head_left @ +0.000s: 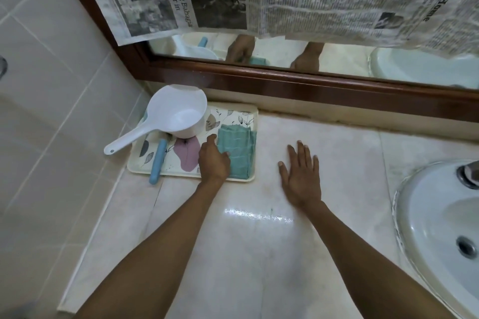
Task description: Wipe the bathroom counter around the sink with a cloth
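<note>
- A folded teal cloth (237, 153) lies on a patterned tray (255, 116) at the counter's (233, 254) back left.
- The left hand (213, 160) rests on the cloth's left edge, fingers curled; whether it grips is unclear.
- The right hand (300, 175) lies flat, open and empty on the counter.
- The sink (425, 220) sits to the right.
- Wiping seems not yet begun; next, lift the cloth clear.

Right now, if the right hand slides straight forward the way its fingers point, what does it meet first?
The right hand lies flat on the counter, fingers toward the mirror. Ahead lies bare counter, so it would probably first meet the wooden mirror frame at the wall.
</note>
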`<state>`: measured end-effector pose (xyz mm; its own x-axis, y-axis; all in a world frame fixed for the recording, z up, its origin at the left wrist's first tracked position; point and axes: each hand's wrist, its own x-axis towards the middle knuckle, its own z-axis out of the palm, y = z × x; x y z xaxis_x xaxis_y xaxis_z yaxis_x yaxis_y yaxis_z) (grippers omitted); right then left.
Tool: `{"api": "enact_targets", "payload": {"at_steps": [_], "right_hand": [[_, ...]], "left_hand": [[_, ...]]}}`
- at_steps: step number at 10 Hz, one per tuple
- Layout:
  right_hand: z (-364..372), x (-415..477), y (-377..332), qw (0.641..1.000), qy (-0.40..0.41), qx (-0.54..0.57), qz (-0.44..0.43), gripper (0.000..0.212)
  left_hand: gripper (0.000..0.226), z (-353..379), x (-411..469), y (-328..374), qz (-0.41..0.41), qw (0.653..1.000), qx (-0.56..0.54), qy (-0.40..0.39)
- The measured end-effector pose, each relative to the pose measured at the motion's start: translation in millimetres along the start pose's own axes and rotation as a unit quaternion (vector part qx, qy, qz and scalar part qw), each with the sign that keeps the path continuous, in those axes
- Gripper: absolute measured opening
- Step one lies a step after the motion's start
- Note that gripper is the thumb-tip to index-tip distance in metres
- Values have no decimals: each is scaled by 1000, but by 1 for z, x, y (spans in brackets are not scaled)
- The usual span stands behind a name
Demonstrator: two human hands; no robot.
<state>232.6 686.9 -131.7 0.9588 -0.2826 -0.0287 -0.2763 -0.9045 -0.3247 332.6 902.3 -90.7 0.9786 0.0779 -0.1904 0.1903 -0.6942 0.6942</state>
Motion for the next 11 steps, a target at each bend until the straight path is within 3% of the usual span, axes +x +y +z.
{"api": "enact_targets", "payload": {"at_steps": [1, 2, 3, 4, 6, 8, 9, 11], "right_hand": [[1, 0, 0, 1000, 0, -6, 3, 60], [2, 0, 1, 1000, 8, -12, 3, 60], [2, 1, 1, 1000, 6, -18, -2, 60], [-2, 1, 2, 1000, -19, -12, -1, 61], [-39, 7, 4, 987, -162, -18, -13, 65], [-97, -21, 36, 961, -273, -29, -26, 57], [-126, -44, 61, 953, -301, -27, -17, 55], [-197, -124, 144, 961, -269, -19, -54, 46]], "left_hand": [[52, -1, -10, 2, 72, 992, 106, 19], [49, -1, -16, -2, 189, 962, 187, 58], [51, 4, -12, -10, 237, 952, 192, -37], [51, 6, -12, -15, 230, 949, 192, -97], [50, -7, -26, 16, 203, 949, 214, -110], [41, 0, -73, 63, 196, 969, 78, -130], [36, 6, -110, 91, 212, 964, 50, -155], [23, 31, -223, 138, 215, 965, -9, -149]]}}
